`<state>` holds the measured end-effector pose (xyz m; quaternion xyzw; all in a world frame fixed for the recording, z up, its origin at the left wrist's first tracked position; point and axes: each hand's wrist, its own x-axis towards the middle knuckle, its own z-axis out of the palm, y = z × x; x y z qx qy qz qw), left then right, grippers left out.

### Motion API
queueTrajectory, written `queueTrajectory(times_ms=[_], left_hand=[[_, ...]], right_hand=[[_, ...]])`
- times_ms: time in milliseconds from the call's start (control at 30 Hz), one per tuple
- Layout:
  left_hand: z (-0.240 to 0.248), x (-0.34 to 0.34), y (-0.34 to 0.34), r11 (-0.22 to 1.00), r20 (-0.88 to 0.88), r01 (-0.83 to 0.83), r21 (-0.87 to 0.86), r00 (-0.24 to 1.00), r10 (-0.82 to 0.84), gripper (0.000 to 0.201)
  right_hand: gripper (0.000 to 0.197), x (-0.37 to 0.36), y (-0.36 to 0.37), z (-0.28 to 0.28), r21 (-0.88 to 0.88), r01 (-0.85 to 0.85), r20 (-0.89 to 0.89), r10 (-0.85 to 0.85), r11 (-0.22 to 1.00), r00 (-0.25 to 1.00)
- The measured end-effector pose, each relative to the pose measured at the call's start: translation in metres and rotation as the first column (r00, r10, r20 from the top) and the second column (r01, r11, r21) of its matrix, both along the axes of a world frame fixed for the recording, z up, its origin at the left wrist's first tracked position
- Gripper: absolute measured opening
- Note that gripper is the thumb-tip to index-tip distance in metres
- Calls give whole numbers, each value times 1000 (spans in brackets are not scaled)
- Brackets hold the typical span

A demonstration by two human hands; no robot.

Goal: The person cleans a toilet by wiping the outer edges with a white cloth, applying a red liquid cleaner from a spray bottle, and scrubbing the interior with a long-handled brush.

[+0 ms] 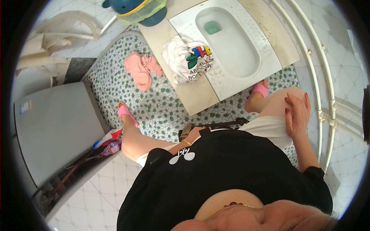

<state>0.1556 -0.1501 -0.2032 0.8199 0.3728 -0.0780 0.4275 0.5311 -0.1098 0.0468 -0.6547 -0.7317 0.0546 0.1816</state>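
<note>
My left hand point(197, 133) is at my waist, against the hem of a black top, with a thin gold bangle at the wrist. Its fingers are mostly hidden, beside a dark strap or bar point(221, 125) that I cannot make out fully. My right hand point(298, 112) rests on my right thigh near the knee, fingers spread and holding nothing. Ahead of both hands, a bunched white garment point(179, 63) with colourful print lies on the ledge, overlapping the edge of a squat toilet point(266, 57). A crumpled pink cloth point(140, 73) lies on the floor to its left.
A blue bin point(156, 17) with a green liner stands at the top. A grey box-shaped appliance point(58, 127) is at the left, with coloured plastic bags point(110, 142) beside it. White pipes point(314, 69) run along the right wall. The floor point(162, 109) has a green-and-white pebble pattern.
</note>
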Motion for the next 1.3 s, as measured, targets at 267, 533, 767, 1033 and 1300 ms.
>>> queueTrajectory(times_ms=[267,533,767,1033,1300], left_hand=[[17,8,10,980,-122,195,51,975,-188,23],[44,14,7,968,-277,237,89,939,-204,27],[20,19,28,983,-241,169,64,959,-150,29],[54,47,148,707,144,-562,429,816,560,51],[29,50,208,642,-10,-619,453,716,698,66]], right_hand=[[34,-20,7,-2,163,-54,-47,63,985,997],[30,-16,-3,-3,259,-40,-144,80,965,986],[29,-18,-1,-5,186,-35,-163,66,982,984],[33,-34,35,29,-75,-46,-494,3,996,869],[28,-66,115,-31,-202,-162,-445,56,966,894]])
